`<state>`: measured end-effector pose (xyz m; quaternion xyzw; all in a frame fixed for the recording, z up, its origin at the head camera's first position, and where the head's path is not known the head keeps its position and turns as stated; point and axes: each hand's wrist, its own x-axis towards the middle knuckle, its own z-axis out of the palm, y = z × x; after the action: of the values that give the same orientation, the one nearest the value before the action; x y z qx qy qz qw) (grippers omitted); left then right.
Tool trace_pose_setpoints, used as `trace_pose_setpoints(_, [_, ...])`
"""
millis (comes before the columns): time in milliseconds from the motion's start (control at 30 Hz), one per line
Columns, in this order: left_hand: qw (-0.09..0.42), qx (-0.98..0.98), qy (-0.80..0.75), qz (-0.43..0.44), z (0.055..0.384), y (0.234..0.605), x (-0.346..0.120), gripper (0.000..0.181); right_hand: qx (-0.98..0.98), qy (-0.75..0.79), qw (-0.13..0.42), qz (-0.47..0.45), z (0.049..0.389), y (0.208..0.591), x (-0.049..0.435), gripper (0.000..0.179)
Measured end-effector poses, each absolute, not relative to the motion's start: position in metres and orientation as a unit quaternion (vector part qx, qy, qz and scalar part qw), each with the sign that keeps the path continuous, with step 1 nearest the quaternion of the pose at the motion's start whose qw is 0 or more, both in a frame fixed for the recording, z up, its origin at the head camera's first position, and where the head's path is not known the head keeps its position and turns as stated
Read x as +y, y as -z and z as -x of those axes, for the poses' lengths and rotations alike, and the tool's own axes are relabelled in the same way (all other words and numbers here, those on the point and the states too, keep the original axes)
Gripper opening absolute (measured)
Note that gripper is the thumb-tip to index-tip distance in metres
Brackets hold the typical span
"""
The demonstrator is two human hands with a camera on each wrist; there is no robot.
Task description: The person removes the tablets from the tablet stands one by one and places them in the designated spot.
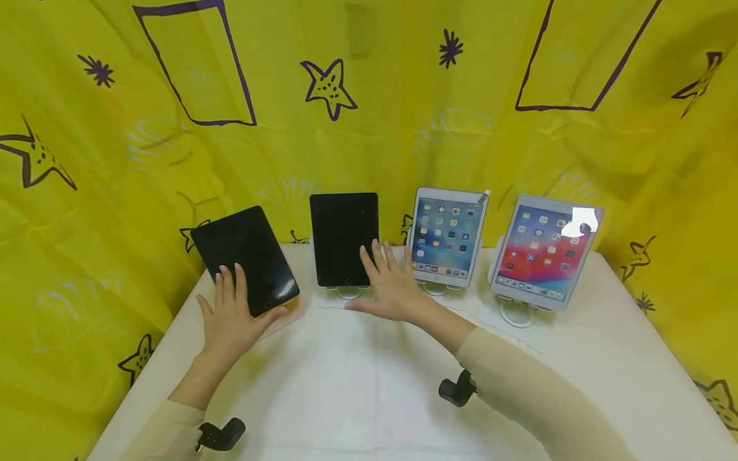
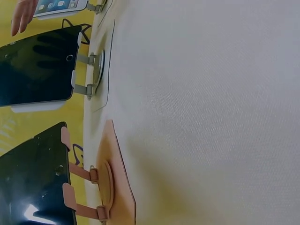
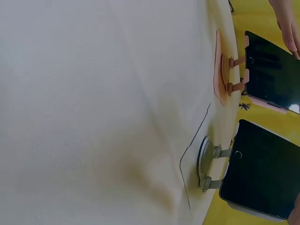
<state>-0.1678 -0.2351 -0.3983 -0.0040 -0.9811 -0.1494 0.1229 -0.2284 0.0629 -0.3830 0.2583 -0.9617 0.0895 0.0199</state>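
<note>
My left hand (image 1: 230, 320) has its fingers spread over the lower part of a black tablet (image 1: 245, 253), leaning on a pink stand (image 2: 115, 173). Whether the fingertips touch that screen cannot be told. Fingers straight and apart, my right hand (image 1: 394, 291) is in front of the lower right corner of a second black tablet (image 1: 343, 234), held by a grey-white stand (image 3: 206, 159). Both of these screens are dark. In the left wrist view the right hand's fingers (image 2: 23, 16) show at the upper left. Neither hand holds anything.
Two white tablets with lit screens stand at the right: one with a blue screen (image 1: 446, 237) and one with a red and blue screen (image 1: 544, 250). All are on a white-covered table (image 1: 346, 397). Behind hangs a yellow curtain (image 1: 398, 96) with dark drawings.
</note>
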Motion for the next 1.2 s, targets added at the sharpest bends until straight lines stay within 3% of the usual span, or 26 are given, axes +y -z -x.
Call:
trace_pose_setpoints(500, [0.128,-0.977,0.171,-0.020,0.167,0.402,-0.247,0.118,-0.956,-0.120,0.010,-0.267,0.236,0.390,0.036,0.106])
trace_pose_setpoints(1200, [0.234,-0.951,0.195,-0.052,0.169,0.404,-0.261,0.117,-0.939,-0.096,0.038,-0.329,0.244,0.368,-0.008,0.109])
